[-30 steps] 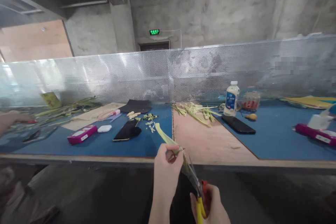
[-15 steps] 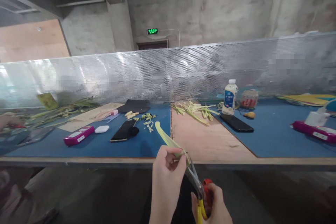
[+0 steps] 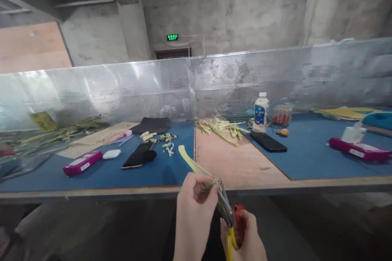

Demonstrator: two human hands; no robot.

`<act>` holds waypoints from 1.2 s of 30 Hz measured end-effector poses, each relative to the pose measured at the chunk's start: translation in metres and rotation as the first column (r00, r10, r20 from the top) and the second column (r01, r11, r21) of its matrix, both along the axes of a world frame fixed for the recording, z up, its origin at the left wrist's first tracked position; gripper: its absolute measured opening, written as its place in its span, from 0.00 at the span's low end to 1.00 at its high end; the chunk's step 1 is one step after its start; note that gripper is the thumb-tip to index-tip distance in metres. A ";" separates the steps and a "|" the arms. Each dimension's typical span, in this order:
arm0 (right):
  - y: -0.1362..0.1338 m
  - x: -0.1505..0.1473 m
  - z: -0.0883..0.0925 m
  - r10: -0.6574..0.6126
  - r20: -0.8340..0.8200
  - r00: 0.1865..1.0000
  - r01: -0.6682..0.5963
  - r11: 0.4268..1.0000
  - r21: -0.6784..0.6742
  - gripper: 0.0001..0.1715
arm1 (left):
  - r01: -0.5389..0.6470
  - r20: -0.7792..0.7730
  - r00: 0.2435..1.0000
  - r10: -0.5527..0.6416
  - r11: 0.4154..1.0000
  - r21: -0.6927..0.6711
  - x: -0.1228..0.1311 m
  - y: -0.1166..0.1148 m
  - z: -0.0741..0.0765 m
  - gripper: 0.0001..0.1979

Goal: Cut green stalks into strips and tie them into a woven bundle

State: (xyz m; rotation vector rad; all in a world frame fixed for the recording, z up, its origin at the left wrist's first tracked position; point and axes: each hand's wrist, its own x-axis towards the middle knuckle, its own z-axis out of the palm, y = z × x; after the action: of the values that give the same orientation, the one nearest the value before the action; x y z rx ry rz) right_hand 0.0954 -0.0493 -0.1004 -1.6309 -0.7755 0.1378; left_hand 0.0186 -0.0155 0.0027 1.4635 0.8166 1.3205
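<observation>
My left hand (image 3: 196,208) pinches a long pale yellow-green plant strip (image 3: 190,161), like a leaf or stalk, in front of the table edge. The strip's free end curves up and to the left over the blue surface. In my right hand (image 3: 246,232) is a pair of scissors (image 3: 225,208) with yellow and red handles. Their blades point up and to the left, beside my left fingertips and the strip's lower end. Whether the blades touch the strip I cannot tell. A pile of similar pale green strips (image 3: 222,128) lies on the wooden section behind.
A black phone (image 3: 269,142) and a white-capped bottle (image 3: 261,113) stand on the right, near a plastic jar (image 3: 281,115). Leftward lie another phone (image 3: 137,155), a purple device (image 3: 82,163), a white case (image 3: 112,154) and small plant scraps (image 3: 168,147). A perforated metal screen (image 3: 147,89) runs behind.
The whole scene has shifted slightly to the left as the view turned a little right. Both hands keep their hold on the strip and scissors, with only slight movement.
</observation>
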 end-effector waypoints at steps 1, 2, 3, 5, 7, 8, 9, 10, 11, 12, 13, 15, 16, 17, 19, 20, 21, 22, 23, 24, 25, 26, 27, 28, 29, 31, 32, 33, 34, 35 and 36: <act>0.000 0.000 0.000 0.000 0.000 1.000 0.000 1.000 0.005 0.22 | 0.000 -0.006 1.000 0.000 1.000 -0.002 0.000 -0.001 0.000 0.05; 0.000 0.001 0.001 0.000 0.005 1.000 0.000 1.000 0.009 0.22 | 0.001 -0.011 1.000 -0.001 1.000 -0.007 0.000 -0.001 0.000 0.05; 0.000 0.001 0.001 -0.002 0.013 1.000 0.002 1.000 0.012 0.22 | 0.000 -0.013 1.000 0.000 1.000 -0.012 0.000 -0.001 0.001 0.05; 0.000 0.002 0.002 -0.015 0.030 0.999 0.014 1.000 0.015 0.22 | -0.006 -0.018 1.000 0.006 1.000 -0.014 0.001 -0.002 0.001 0.05; 0.001 0.003 0.001 -0.028 0.036 0.999 0.027 0.999 0.017 0.23 | -0.010 -0.019 1.000 0.010 1.000 -0.010 0.001 -0.002 0.002 0.04; 0.001 0.003 0.001 -0.030 0.035 0.999 0.029 0.999 0.022 0.23 | -0.013 -0.017 1.000 0.013 1.000 -0.007 0.001 -0.003 0.002 0.04; 0.002 0.003 0.000 -0.030 0.030 0.999 0.029 0.999 0.030 0.24 | -0.015 -0.017 1.000 0.015 1.000 -0.005 0.002 -0.003 0.001 0.04; 0.002 0.002 0.000 -0.026 0.023 0.999 0.025 0.999 0.042 0.25 | -0.014 -0.016 1.000 0.014 1.000 -0.003 0.002 -0.003 0.001 0.04; 0.003 0.002 0.000 -0.023 0.017 1.000 0.022 0.998 0.054 0.25 | -0.013 -0.015 1.000 0.013 1.000 -0.006 0.002 -0.003 0.001 0.04; 0.003 0.001 -0.001 -0.022 0.011 1.000 0.021 0.998 0.064 0.25 | -0.012 -0.012 1.000 0.012 1.000 -0.009 0.002 -0.004 0.001 0.04; 0.003 0.001 -0.001 -0.023 0.003 1.000 0.023 0.997 0.073 0.25 | -0.010 -0.012 1.000 0.009 1.000 -0.015 0.002 -0.004 0.001 0.03; 0.004 0.000 -0.001 -0.024 -0.017 1.000 0.026 0.996 0.091 0.25 | -0.008 -0.018 1.000 0.008 1.000 -0.028 0.002 -0.005 0.001 0.03; 0.005 0.000 -0.001 -0.024 -0.028 0.999 0.027 0.994 0.102 0.25 | -0.009 -0.023 1.000 0.009 0.999 -0.033 0.002 -0.005 0.001 0.04; 0.005 0.000 -0.002 -0.023 -0.036 0.999 0.027 0.993 0.114 0.25 | -0.009 -0.026 1.000 0.008 0.999 -0.037 0.003 -0.005 0.001 0.04; 0.007 0.000 -0.004 -0.016 -0.036 0.999 0.021 0.989 0.144 0.23 | -0.003 -0.028 1.000 0.002 0.999 -0.039 0.004 -0.004 0.001 0.04; 0.007 0.000 -0.005 -0.012 -0.031 0.999 0.016 0.987 0.157 0.23 | -0.004 -0.024 1.000 0.003 0.999 -0.038 0.004 -0.004 0.001 0.03; 0.008 0.000 -0.006 -0.009 -0.027 1.000 0.013 0.986 0.166 0.22 | -0.004 -0.021 1.000 0.003 0.999 -0.040 0.004 -0.004 0.002 0.04; 0.008 0.001 -0.007 -0.007 -0.025 1.000 0.012 0.985 0.170 0.21 | -0.005 -0.020 1.000 0.004 0.999 -0.042 0.005 -0.004 0.002 0.04; 0.008 0.001 -0.007 -0.010 -0.028 1.000 0.015 0.986 0.168 0.21 | -0.007 -0.020 1.000 0.006 0.999 -0.042 0.005 -0.005 0.002 0.04; 0.008 0.001 -0.008 -0.019 -0.030 0.999 0.023 0.987 0.158 0.21 | -0.011 -0.023 1.000 0.010 0.999 -0.043 0.005 -0.005 0.003 0.04; 0.008 0.001 -0.008 -0.027 -0.031 0.999 0.031 0.988 0.149 0.21 | -0.013 -0.027 1.000 0.012 0.999 -0.043 0.005 -0.005 0.003 0.04; 0.008 0.001 -0.007 -0.031 -0.032 0.999 0.035 0.988 0.148 0.21 | -0.014 -0.032 0.999 0.013 0.999 -0.043 0.005 -0.006 0.003 0.04; 0.008 0.001 -0.007 -0.028 -0.034 0.999 0.033 0.986 0.160 0.22 | -0.017 -0.039 0.999 0.016 0.999 -0.041 0.005 -0.006 0.003 0.04; 0.008 0.002 -0.006 -0.021 -0.037 0.999 0.028 0.984 0.177 0.22 | -0.019 -0.045 0.999 0.017 0.999 -0.040 0.005 -0.007 0.003 0.03; 0.007 0.002 -0.005 -0.012 -0.041 0.999 0.020 0.981 0.192 0.23 | -0.017 -0.049 0.999 0.015 0.999 -0.039 0.005 -0.007 0.003 0.03; 0.006 0.004 -0.004 0.002 -0.050 0.999 0.009 0.978 0.208 0.24 | -0.003 -0.048 0.999 0.002 0.999 -0.032 0.005 -0.008 0.002 0.02; 0.006 0.004 -0.004 0.001 -0.052 0.999 0.010 0.979 0.204 0.24 | 0.006 -0.044 0.999 -0.007 1.000 -0.028 0.006 -0.008 0.002 0.02; 0.005 0.005 -0.004 0.001 -0.053 0.999 0.009 0.979 0.202 0.24 | 0.017 -0.039 0.999 -0.018 1.000 -0.026 0.007 -0.008 0.002 0.02; 0.005 0.006 -0.004 0.003 -0.055 0.998 0.008 0.979 0.204 0.24 | 0.024 -0.036 0.999 -0.024 0.999 -0.023 0.007 -0.008 0.003 0.02; 0.006 0.006 -0.004 0.006 -0.060 0.998 0.007 0.978 0.210 0.24 | 0.029 -0.035 0.999 -0.029 0.999 -0.020 0.008 -0.008 0.004 0.02; 0.006 0.006 -0.005 0.008 -0.067 0.998 0.006 0.976 0.217 0.24 | 0.031 -0.036 0.999 -0.032 0.999 -0.018 0.009 -0.008 0.005 0.02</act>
State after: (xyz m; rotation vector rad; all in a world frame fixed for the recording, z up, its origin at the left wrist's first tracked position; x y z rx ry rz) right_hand 0.1014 -0.0431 -0.1056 -1.4122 -0.7143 0.1045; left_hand 0.0275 -0.0233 0.0077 1.4851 0.8236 1.2637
